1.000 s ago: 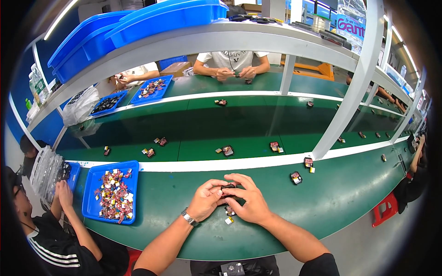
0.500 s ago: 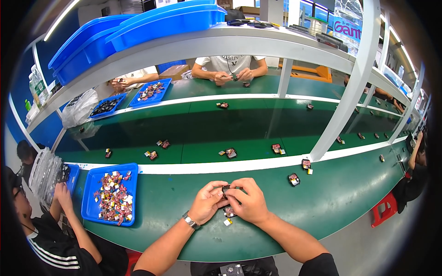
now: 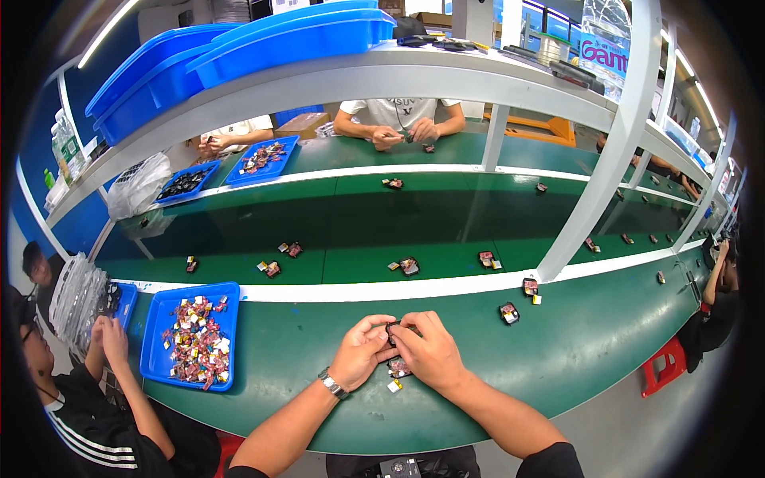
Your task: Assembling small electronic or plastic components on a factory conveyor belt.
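A small black plastic housing [image 3: 391,331] is held between my two hands above the green bench; most of it is hidden by fingers. Round its left side, the thumb and fingers of my left hand [image 3: 360,350] are closed. My right hand [image 3: 429,346] pinches at its upper right edge, fingertips pressed together. Just beneath the hands lies a small assembly with reddish wires [image 3: 398,367], its white-and-yellow connector tab [image 3: 394,385] pointing towards me. To the right, another black assembly [image 3: 509,313] rests on the bench, near one [image 3: 531,287] at the white rail.
Left of my hands stands a blue tray [image 3: 232,319] of wired parts with white and yellow tabs. A co-worker [image 3: 88,398] sits beside it. Beyond the white rail [image 3: 358,292], several assemblies lie on a green belt [image 3: 351,263]. A metal post [image 3: 602,151] rises at the right.
The assemblies on the belt have shifted slightly right. My right fingers have moved a little over the black housing; both hands stay in the same place.
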Action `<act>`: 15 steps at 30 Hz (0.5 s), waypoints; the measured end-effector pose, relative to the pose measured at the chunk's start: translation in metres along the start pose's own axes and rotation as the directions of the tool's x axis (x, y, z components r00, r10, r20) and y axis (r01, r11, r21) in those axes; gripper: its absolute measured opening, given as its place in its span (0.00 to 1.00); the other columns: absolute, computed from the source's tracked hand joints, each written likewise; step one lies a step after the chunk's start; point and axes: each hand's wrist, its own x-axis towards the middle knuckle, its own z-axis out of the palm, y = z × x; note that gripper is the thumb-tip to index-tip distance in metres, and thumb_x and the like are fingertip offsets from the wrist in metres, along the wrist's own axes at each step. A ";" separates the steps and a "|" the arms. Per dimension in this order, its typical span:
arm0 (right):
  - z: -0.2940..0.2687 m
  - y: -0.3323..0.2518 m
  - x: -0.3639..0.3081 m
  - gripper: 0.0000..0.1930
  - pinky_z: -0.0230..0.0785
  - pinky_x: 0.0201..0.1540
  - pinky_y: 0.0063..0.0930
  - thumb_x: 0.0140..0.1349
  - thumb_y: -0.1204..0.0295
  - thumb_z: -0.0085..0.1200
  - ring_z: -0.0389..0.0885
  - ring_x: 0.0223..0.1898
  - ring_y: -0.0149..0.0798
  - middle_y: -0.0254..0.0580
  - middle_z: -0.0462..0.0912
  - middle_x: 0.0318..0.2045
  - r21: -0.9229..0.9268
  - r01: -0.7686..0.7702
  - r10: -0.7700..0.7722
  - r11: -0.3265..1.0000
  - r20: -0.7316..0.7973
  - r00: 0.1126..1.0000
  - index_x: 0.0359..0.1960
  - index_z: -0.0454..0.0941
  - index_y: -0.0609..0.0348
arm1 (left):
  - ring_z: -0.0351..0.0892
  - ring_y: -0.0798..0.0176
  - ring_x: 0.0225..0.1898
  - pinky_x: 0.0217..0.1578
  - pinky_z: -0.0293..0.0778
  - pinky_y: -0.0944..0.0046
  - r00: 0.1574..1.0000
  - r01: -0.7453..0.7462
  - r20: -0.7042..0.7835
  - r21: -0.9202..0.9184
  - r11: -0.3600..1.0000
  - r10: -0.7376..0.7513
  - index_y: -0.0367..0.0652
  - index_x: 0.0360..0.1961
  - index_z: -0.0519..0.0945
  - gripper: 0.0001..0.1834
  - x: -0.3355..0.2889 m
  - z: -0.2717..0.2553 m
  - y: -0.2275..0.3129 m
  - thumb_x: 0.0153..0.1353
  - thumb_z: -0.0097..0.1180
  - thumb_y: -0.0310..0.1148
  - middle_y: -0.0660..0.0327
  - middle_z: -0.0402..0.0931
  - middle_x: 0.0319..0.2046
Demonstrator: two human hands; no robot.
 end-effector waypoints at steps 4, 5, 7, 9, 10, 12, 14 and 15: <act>0.007 0.004 0.001 0.11 0.73 0.36 0.31 0.47 0.79 0.62 0.77 0.37 0.40 0.36 0.77 0.35 0.014 0.007 -0.006 1.000 -0.047 0.999 0.35 0.82 0.57 | 0.77 0.63 0.49 0.55 0.76 0.54 0.999 -0.019 -0.035 0.026 0.999 0.020 0.39 0.57 0.67 0.16 -0.001 0.003 0.002 0.68 0.49 0.25 0.58 0.77 0.47; 0.008 0.005 0.002 0.11 0.72 0.34 0.30 0.47 0.79 0.64 0.76 0.35 0.39 0.35 0.78 0.34 -0.009 0.044 -0.044 0.999 -0.073 0.996 0.34 0.83 0.56 | 0.77 0.63 0.49 0.55 0.76 0.54 0.999 -0.019 -0.033 0.028 0.999 0.020 0.39 0.57 0.67 0.16 0.000 0.002 0.002 0.68 0.49 0.25 0.58 0.77 0.47; 0.008 0.006 0.001 0.10 0.72 0.34 0.31 0.47 0.79 0.64 0.76 0.35 0.39 0.35 0.78 0.33 -0.051 0.048 -0.051 0.998 -0.074 0.996 0.33 0.82 0.56 | 0.78 0.64 0.48 0.53 0.76 0.54 0.997 -0.009 -0.072 0.035 0.999 0.011 0.39 0.56 0.67 0.16 0.003 0.001 -0.001 0.68 0.48 0.24 0.59 0.77 0.46; 0.009 0.007 0.003 0.09 0.71 0.35 0.31 0.47 0.78 0.63 0.76 0.35 0.38 0.34 0.78 0.33 -0.096 0.051 -0.059 0.994 -0.078 0.995 0.32 0.82 0.56 | 0.78 0.64 0.47 0.53 0.76 0.54 0.996 -0.006 -0.091 0.042 0.999 0.010 0.39 0.55 0.68 0.16 0.005 0.003 0.000 0.67 0.48 0.24 0.59 0.77 0.46; 0.011 0.008 0.006 0.09 0.70 0.36 0.31 0.48 0.77 0.63 0.76 0.35 0.39 0.35 0.78 0.33 -0.113 0.070 -0.079 0.991 -0.071 0.994 0.32 0.81 0.56 | 0.78 0.64 0.47 0.52 0.76 0.54 0.993 -0.004 -0.120 0.053 0.999 0.011 0.39 0.55 0.68 0.15 0.006 0.004 0.003 0.67 0.48 0.24 0.59 0.77 0.45; 0.013 0.011 0.012 0.09 0.70 0.37 0.32 0.48 0.76 0.63 0.76 0.36 0.39 0.35 0.79 0.33 -0.136 0.092 -0.102 0.986 -0.068 0.992 0.33 0.80 0.56 | 0.79 0.65 0.44 0.48 0.77 0.58 0.985 -0.047 -0.160 0.142 0.989 0.070 0.39 0.53 0.70 0.14 0.012 0.007 0.009 0.66 0.51 0.25 0.60 0.79 0.41; 0.011 0.018 0.023 0.12 0.69 0.38 0.33 0.49 0.74 0.63 0.76 0.36 0.40 0.36 0.79 0.33 -0.048 0.114 -0.116 0.992 -0.053 0.992 0.37 0.78 0.56 | 0.80 0.66 0.41 0.45 0.78 0.61 0.974 -0.060 -0.205 0.186 0.981 0.099 0.40 0.51 0.71 0.13 0.027 0.002 0.015 0.66 0.52 0.25 0.60 0.80 0.39; 0.008 0.023 0.027 0.15 0.70 0.42 0.35 0.49 0.75 0.62 0.77 0.39 0.44 0.40 0.79 0.35 0.029 0.055 -0.056 0.998 0.037 0.998 0.41 0.77 0.57 | 0.80 0.67 0.39 0.42 0.78 0.63 0.959 -0.054 -0.256 0.255 0.965 0.121 0.40 0.49 0.72 0.12 0.038 0.001 0.021 0.66 0.53 0.25 0.59 0.80 0.38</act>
